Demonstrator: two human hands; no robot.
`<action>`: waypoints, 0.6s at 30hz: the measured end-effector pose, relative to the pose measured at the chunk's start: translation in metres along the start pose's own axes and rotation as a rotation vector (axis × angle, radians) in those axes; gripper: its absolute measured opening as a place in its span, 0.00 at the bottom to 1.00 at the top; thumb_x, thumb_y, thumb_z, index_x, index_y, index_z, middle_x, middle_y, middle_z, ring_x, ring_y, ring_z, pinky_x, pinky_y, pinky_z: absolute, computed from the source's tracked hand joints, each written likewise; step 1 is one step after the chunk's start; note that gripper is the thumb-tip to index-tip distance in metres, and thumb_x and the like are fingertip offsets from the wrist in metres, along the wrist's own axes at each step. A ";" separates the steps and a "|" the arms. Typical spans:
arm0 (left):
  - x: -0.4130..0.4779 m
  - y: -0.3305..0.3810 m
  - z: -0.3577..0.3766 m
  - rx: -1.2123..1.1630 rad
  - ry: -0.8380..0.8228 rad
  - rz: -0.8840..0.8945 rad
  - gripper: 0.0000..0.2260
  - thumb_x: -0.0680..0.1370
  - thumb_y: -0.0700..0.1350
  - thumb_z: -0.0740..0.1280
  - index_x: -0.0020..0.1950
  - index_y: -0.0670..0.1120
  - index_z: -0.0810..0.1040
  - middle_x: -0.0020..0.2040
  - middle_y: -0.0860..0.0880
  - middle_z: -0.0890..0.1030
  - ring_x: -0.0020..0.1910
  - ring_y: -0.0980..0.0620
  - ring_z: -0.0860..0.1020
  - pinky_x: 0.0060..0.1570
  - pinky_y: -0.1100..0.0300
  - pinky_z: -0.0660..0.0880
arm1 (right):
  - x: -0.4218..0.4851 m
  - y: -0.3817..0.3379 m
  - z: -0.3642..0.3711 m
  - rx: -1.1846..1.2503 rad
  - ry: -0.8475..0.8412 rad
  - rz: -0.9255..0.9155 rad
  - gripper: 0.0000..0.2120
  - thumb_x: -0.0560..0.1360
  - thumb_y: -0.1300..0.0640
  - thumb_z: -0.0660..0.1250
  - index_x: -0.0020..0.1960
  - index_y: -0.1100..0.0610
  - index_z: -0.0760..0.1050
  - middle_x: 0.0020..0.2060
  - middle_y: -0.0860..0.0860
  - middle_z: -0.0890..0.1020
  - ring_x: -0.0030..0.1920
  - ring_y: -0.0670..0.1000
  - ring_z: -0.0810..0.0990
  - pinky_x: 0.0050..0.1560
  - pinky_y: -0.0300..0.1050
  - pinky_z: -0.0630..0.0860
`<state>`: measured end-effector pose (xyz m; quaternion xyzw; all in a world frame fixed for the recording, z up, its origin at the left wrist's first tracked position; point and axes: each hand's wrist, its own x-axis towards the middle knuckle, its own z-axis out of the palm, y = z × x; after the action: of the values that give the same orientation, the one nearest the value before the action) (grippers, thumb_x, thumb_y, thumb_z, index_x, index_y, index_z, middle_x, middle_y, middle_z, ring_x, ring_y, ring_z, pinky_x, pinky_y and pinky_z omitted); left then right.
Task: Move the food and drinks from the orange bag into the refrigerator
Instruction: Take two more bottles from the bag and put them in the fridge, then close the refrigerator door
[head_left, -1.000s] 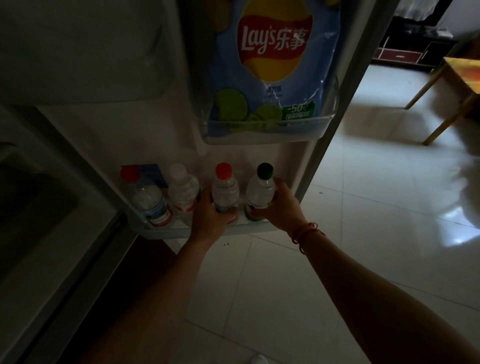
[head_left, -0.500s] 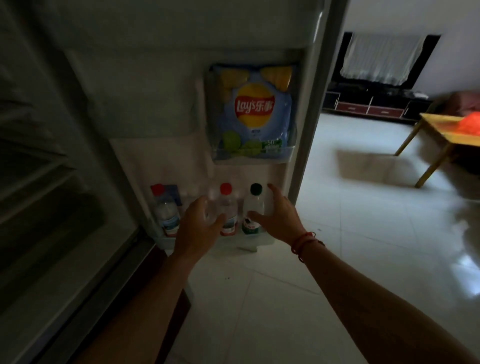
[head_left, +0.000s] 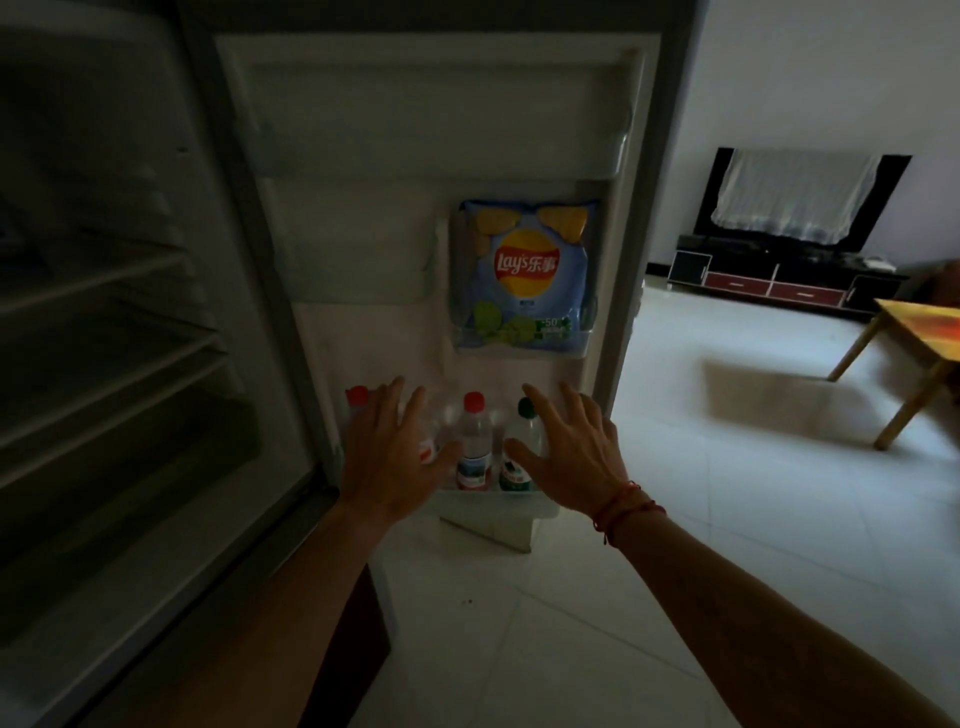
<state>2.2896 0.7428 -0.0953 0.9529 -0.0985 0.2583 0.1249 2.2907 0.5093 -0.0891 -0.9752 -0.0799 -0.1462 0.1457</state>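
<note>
Pale tiled floor (head_left: 649, 545), glossy, with grout lines visible and a small dark speck near the left. A wooden table (head_left: 919, 332) stands at the far right, yellow-orange top, splayed legs, partly cut by the frame edge; its shadow lies on the tiles to its left. Against the far wall, a low dark media cabinet (head_left: 779, 275) with red drawer fronts. Above it, a dark-framed screen (head_left: 878, 208) largely draped with a white cloth (head_left: 795, 195). The wall (head_left: 831, 78) behind is plain and light.
</note>
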 end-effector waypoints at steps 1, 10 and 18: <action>-0.002 0.000 -0.001 0.012 0.020 0.003 0.32 0.73 0.65 0.62 0.69 0.44 0.72 0.70 0.38 0.70 0.67 0.36 0.70 0.59 0.41 0.72 | 0.000 0.000 -0.001 -0.007 -0.003 -0.006 0.36 0.74 0.29 0.56 0.77 0.40 0.50 0.78 0.57 0.56 0.76 0.62 0.56 0.72 0.65 0.61; -0.026 0.001 -0.028 0.035 0.105 -0.040 0.33 0.73 0.66 0.62 0.69 0.45 0.71 0.70 0.37 0.69 0.68 0.37 0.68 0.62 0.42 0.70 | -0.010 -0.013 -0.017 0.001 -0.003 -0.041 0.36 0.75 0.29 0.53 0.78 0.41 0.50 0.78 0.57 0.54 0.77 0.62 0.54 0.72 0.65 0.57; -0.054 0.000 -0.048 0.039 0.107 -0.043 0.31 0.76 0.66 0.60 0.71 0.47 0.69 0.71 0.41 0.69 0.68 0.40 0.69 0.60 0.45 0.72 | -0.041 -0.026 -0.038 -0.033 0.041 -0.031 0.35 0.75 0.29 0.53 0.77 0.41 0.52 0.77 0.57 0.57 0.76 0.61 0.57 0.71 0.64 0.61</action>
<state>2.2208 0.7632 -0.0828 0.9419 -0.0661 0.3078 0.1171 2.2363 0.5176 -0.0600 -0.9729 -0.0895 -0.1699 0.1289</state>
